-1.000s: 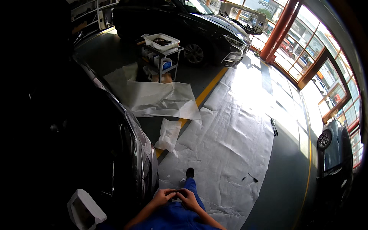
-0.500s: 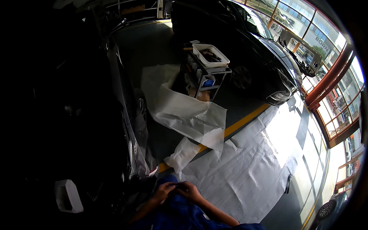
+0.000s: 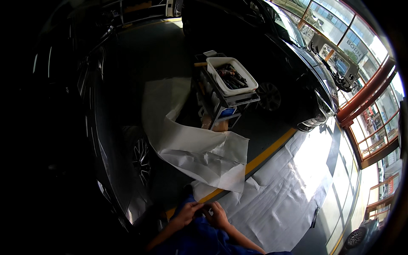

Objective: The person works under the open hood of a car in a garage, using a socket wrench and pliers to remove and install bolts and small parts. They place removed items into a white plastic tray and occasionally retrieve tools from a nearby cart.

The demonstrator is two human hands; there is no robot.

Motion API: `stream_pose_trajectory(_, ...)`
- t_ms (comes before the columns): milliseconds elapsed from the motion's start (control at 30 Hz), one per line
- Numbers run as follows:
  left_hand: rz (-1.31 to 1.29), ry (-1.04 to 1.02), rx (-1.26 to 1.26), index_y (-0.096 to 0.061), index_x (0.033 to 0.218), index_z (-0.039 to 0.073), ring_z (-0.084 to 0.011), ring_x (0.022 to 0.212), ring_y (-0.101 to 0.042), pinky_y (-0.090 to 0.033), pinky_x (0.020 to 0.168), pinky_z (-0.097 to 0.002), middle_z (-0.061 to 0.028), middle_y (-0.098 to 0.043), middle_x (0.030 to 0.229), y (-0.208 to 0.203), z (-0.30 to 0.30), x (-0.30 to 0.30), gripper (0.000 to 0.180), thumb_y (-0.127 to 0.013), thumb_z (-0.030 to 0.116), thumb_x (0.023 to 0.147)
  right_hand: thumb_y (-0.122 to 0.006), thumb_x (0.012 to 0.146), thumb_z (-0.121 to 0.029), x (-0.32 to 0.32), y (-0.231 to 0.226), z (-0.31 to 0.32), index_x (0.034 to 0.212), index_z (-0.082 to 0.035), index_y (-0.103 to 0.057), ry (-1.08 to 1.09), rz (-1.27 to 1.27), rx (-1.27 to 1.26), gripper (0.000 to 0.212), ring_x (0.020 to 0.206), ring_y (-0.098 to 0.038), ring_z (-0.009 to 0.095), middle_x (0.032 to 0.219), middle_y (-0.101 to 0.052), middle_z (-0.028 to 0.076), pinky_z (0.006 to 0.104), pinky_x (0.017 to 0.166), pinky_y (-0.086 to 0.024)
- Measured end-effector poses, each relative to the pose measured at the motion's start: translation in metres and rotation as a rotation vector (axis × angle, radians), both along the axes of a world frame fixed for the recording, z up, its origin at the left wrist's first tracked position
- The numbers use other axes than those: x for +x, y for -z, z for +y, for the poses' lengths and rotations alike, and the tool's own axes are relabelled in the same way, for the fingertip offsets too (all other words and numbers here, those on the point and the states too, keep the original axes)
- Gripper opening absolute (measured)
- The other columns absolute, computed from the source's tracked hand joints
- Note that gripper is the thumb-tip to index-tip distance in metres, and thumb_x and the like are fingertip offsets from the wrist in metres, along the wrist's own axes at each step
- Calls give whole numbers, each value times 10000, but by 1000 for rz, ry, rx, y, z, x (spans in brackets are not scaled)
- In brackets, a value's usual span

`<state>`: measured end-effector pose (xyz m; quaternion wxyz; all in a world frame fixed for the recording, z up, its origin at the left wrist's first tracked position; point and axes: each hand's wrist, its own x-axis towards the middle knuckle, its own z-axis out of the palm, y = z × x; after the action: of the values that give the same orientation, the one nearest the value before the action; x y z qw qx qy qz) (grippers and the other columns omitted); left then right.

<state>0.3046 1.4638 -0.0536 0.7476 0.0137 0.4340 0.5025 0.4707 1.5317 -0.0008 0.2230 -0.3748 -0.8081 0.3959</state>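
Close together in front of my blue clothing [image 3: 197, 238], my two hands meet at the fingertips. The fingers of my left hand [image 3: 185, 214] are pinched, pointing toward the right. My right hand [image 3: 217, 216] is curled, its fingertips bent in beside the left ones. Whatever they hold, if anything, is too small and dark to make out. Beyond the hands lies a crumpled white sheet [image 3: 199, 159] on the dark floor, next to a yellow floor line [image 3: 270, 148].
A dark car with a spoked wheel [image 3: 141, 159] stands close on my left. Ahead is a tool cart [image 3: 238, 102] bearing a white tub [image 3: 255, 85] of tools. Another dark car [image 3: 314, 102] stands beyond it. A large pale sheet [image 3: 272, 199] covers floor at right; a thin black object [image 3: 315, 217] lies by its edge.
The view has shifted as I moved forward; the cart and tub look nearer, and the left car's wheel shows. My right fingers are more curled. My hands stay together.
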Motion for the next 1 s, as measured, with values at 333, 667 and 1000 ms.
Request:
stream_pose_trajectory(333,-46,-109,-55,-671,1067,55,-159,855,-682,-567,717,-291,-49,-679,957,-11,174,-104,185,-661,223,989,-772,841,-180,-112,-10,194,1013,-58,-658,-85,49,35,239,938,-630,341,997,-628,122,416,812,-542)
stream_pose_trajectory(667,-94,-490,1,-665,1143,22,-266,906,-705,-579,747,-383,-158,-730,1045,43,346,-220,213,-569,175,1029,-752,920,-254,-220,11,514,1031,-11,-685,-125,120,-260,276,985,-661,306,1058,-633,137,381,839,-547)
stream_pose_trajectory(1000,114,-534,-163,-680,1106,-3,-194,777,-663,-555,688,-341,-68,-692,903,-89,596,-236,179,-679,72,944,-725,873,-215,-211,85,1053,1423,-24,-470,546,-490,120,636,1225,-545,436,1337,-544,242,471,1052,-466)
